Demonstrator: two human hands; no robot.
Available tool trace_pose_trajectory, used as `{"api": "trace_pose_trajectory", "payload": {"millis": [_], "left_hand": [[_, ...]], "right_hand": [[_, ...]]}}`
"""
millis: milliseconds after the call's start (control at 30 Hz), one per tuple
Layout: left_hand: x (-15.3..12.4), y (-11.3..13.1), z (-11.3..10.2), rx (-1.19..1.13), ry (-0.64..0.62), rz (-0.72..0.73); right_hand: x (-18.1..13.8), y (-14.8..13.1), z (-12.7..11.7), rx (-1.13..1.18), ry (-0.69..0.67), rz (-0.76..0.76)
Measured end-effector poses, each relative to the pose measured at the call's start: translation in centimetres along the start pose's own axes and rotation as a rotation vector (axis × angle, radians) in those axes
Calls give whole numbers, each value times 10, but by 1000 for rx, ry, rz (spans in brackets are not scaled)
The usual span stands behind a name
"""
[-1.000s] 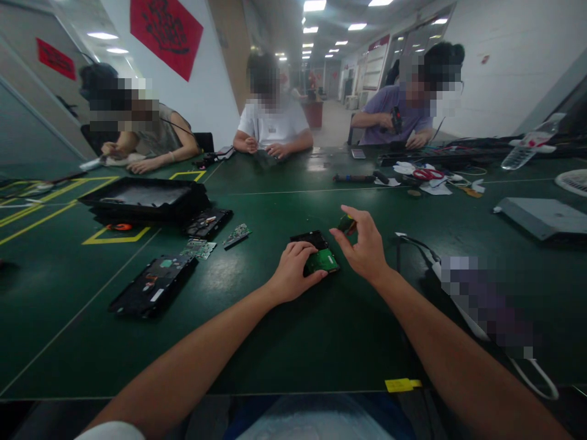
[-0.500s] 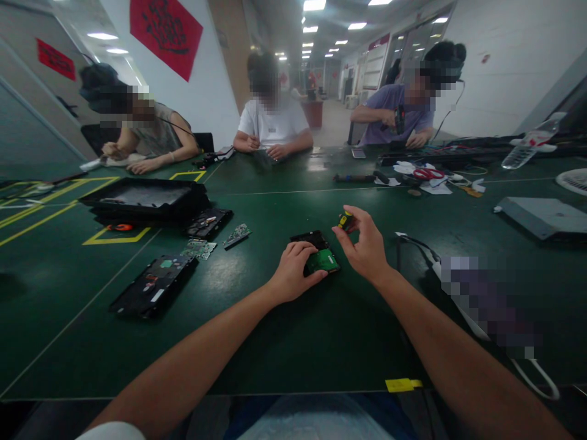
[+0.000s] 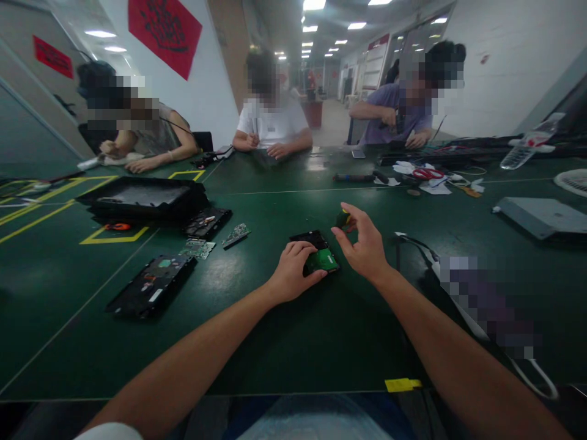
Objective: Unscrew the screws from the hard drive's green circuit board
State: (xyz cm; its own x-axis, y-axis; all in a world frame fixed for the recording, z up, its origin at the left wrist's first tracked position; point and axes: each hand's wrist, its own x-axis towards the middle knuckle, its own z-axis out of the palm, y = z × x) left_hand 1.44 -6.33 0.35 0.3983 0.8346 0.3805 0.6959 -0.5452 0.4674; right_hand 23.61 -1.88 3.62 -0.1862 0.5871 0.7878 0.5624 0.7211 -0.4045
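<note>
My left hand lies over the near left side of a hard drive with a green circuit board facing up. Its fingers and thumb straddle the drive's edges and hold it against the table. A black frame or casing shows just behind the fingers. Raised to the right of the drive, my right hand pinches a small, stubby black-and-yellow object between thumb and fingers. Its exact kind is too small to make out, and it is apart from the drive.
Left lie a black device casing, loose circuit boards and stacked black trays. On the right are a white power strip with a blurred-out item on it, a grey metal box and a plastic bottle. Three people sit opposite.
The small object in my right hand has turned, showing more of its dark side and less yellow. My left hand and the hard drive stay put.
</note>
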Motion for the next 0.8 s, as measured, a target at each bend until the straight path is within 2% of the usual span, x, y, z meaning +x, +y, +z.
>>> {"api": "trace_pose_trajectory", "payload": {"millis": [400, 667, 800], "left_hand": [[0, -3, 2, -4, -13, 1], [0, -1, 1, -1, -9, 0], [0, -2, 1, 0, -2, 3]], "right_hand": [[1, 2, 1, 207, -85, 79], [2, 1, 1, 159, -35, 74], [2, -4, 1, 165, -75, 61]]}}
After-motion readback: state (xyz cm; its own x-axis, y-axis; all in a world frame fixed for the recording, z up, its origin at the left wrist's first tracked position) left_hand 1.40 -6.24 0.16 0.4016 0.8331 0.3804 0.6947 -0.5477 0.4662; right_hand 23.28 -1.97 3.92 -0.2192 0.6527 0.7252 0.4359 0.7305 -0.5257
